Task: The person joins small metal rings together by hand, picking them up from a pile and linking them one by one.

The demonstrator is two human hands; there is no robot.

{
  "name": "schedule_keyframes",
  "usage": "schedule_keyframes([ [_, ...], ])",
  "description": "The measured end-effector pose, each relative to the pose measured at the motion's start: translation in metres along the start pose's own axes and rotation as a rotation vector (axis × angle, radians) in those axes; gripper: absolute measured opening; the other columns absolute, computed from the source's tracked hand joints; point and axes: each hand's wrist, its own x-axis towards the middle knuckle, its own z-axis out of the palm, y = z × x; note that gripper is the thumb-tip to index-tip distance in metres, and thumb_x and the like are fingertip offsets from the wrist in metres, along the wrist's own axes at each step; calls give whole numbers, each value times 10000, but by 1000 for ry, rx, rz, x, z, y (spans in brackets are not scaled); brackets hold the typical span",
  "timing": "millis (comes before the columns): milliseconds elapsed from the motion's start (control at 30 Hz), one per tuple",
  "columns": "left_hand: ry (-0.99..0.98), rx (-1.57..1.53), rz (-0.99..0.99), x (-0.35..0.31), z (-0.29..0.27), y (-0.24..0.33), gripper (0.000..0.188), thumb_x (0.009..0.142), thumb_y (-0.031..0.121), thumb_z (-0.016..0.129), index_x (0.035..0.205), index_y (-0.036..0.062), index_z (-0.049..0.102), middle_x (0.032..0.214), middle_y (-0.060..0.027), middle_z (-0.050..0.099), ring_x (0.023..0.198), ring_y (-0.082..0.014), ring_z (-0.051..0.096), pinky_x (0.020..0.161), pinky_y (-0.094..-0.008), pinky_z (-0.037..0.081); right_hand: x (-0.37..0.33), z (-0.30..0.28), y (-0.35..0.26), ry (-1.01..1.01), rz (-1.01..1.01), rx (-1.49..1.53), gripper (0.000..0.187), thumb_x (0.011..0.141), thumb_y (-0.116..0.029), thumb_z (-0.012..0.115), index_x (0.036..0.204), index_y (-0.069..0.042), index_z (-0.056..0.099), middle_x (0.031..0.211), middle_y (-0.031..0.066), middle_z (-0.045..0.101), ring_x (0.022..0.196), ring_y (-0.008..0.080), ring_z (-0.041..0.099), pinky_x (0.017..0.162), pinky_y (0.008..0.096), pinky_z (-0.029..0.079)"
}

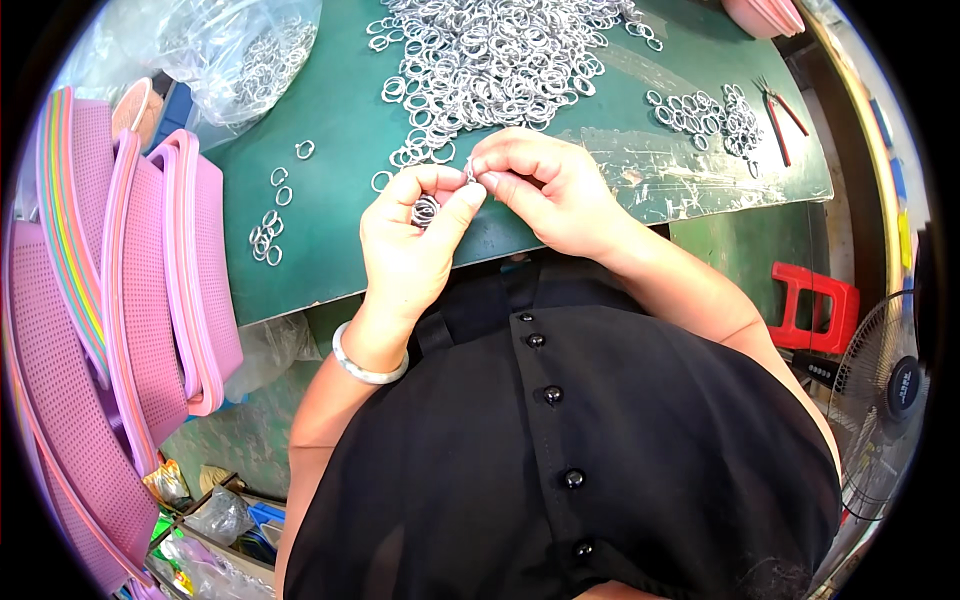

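My left hand (408,245) is closed, its fingers curled round several silvery metal rings (426,211) that show in the palm. Between its thumb and forefinger and the fingertips of my right hand (565,195) is a small metal link (470,170), too small to make out fully. The right thumb and forefinger pinch together at that link, touching the left fingertips. Both hands are over the near edge of the green table (330,235). Just beyond them spreads a large heap of metal rings (500,65).
A few loose rings (266,238) lie at left, and a smaller group (705,115) at right beside red-handled pliers (778,125). Pink perforated baskets (200,260) crowd the left side, below a clear plastic bag (245,60). A red stool (815,310) and a fan (880,400) stand at right.
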Motion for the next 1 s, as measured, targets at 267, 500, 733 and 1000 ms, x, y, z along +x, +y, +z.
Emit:
schedule_keyframes([
  [267,8,-214,-251,8,-8,0,91,844,117,557,840,27,572,665,13,516,520,-37,435,429,-150,321,-2,-1,-3,-1,-62,-45,113,794,11,525,886,13,592,870,85,583,739,149,577,654,244,463],
  [500,-12,-414,-416,11,-12,2,102,853,111,538,849,14,570,658,-5,508,517,-57,433,428,-160,319,-3,-5,0,50,109,109,163,843,-29,495,981,-2,579,980,42,540,745,83,532,659,206,442],
  [733,-54,-492,-442,11,-17,1,117,855,118,530,865,5,562,666,-14,508,537,-70,446,432,-166,328,1,-4,13,39,121,5,170,814,-9,501,962,-20,584,913,65,538,736,125,542,651,240,450],
  [1000,-94,-679,-369,13,-35,1,292,818,171,427,1013,-32,504,860,-134,556,631,-168,513,474,-227,404,19,6,9,-166,-128,-796,206,747,-80,495,919,-51,604,818,112,494,810,281,518,680,346,435],
])
